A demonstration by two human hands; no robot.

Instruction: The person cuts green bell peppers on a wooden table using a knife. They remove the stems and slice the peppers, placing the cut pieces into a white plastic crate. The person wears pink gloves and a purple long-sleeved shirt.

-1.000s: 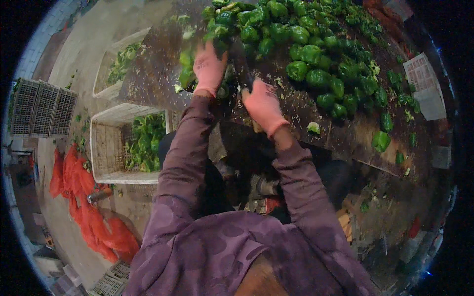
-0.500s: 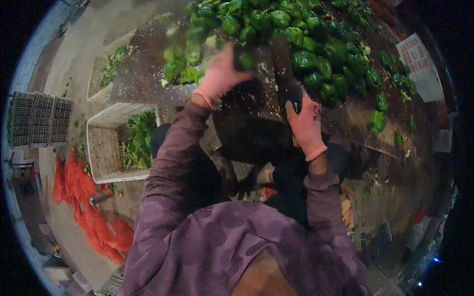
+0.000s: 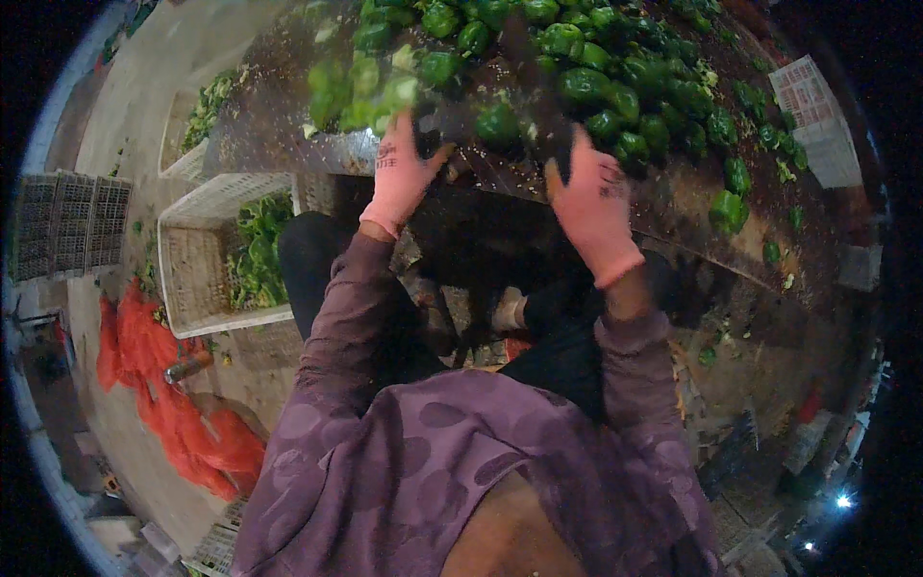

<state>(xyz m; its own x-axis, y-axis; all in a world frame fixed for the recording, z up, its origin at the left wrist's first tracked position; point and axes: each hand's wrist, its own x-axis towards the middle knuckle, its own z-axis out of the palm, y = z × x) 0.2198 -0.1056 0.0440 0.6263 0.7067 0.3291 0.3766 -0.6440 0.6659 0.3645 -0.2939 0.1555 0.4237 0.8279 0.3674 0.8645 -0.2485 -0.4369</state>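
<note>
My left hand [image 3: 396,183], in a pink glove, reaches to the table's near edge with thumb and fingers apart. Its fingertips meet a blurred cluster of cut green bell peppers [image 3: 361,91]; whether they touch is unclear. In my right hand [image 3: 596,207], also gloved in pink, is a knife [image 3: 538,106] with a broad dark blade pointing away from me. Between the hands, one green bell pepper [image 3: 498,125] sits on the table. A large heap of whole green bell peppers [image 3: 615,82] spreads beyond the knife and to its right.
The dark table [image 3: 260,135] is strewn with pale seeds. Low on the left, a white plastic crate [image 3: 175,260] contains green pepper pieces, with another crate [image 3: 178,125] behind it. Red netting [image 3: 183,423] lies on the floor. Printed cardboard [image 3: 817,115] rests at the far right.
My left hand has drawn back toward me and left, and its thumb still stands apart. The right hand with the knife has shifted slightly. A pepper between the hands now shows plainly.
</note>
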